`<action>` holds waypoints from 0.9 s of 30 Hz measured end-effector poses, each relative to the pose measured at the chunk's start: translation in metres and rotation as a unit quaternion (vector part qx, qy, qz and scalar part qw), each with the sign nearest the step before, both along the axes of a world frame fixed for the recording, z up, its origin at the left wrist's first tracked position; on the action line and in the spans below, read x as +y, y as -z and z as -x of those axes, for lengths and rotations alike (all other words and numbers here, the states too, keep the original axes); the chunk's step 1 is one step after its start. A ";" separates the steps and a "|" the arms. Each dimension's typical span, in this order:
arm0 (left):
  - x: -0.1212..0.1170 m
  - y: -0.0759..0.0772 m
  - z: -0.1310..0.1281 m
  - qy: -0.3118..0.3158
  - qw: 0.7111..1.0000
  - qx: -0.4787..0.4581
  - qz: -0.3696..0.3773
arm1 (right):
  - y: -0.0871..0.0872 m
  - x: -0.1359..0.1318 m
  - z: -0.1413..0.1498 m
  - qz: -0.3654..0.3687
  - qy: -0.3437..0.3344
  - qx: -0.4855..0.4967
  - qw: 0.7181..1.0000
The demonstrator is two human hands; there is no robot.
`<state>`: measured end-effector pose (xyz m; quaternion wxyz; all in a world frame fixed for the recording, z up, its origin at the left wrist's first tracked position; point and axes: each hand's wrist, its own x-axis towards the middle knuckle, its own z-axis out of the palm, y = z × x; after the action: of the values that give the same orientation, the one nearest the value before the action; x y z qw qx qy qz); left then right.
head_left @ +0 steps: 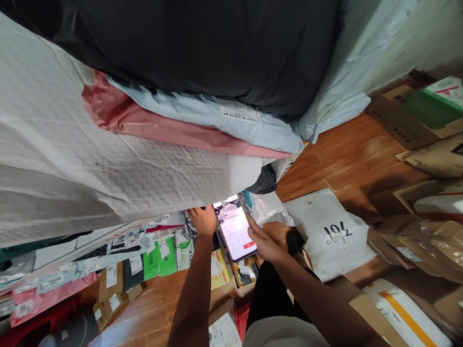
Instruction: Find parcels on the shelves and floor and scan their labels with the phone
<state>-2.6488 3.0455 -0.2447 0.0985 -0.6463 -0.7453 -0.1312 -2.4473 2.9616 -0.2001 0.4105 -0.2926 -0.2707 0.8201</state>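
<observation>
My right hand [264,241] grips a smartphone [235,229], its lit screen facing up with a picture at the top and a red button at the bottom. Just left of the phone, my left hand [203,220] reaches among the shelf parcels, its fingers bent against a crinkled grey plastic parcel [187,229]. The fingertips are partly hidden. Close above both hands hangs the edge of a large white textured parcel [173,164]. On top of it lie a pink mailer bag [155,130], a pale blue mailer bag [202,113] and a big black bag [202,48].
Bright green parcels [159,258] and other labelled packets line a lower shelf to the left. A white bag [329,231] lies on the wooden floor [336,154] at right, near my foot. Cardboard boxes [405,115] and a white box with an orange stripe [408,313] crowd the right side.
</observation>
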 end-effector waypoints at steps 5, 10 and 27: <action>0.000 0.002 0.001 0.002 1.000 0.021 0.013 | -0.003 0.001 -0.001 0.005 -0.007 0.001 1.000; 0.001 -0.001 0.000 -0.003 0.999 0.030 0.028 | -0.009 0.004 -0.007 0.006 -0.022 0.025 0.999; 0.003 0.018 0.004 -0.002 0.999 0.029 0.014 | -0.024 0.006 -0.023 -0.060 -0.050 0.089 0.993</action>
<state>-2.6530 3.0482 -0.2623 0.1108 -0.6500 -0.7450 -0.1016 -2.4239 2.9677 -0.1760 0.4087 -0.1796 -0.2965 0.8443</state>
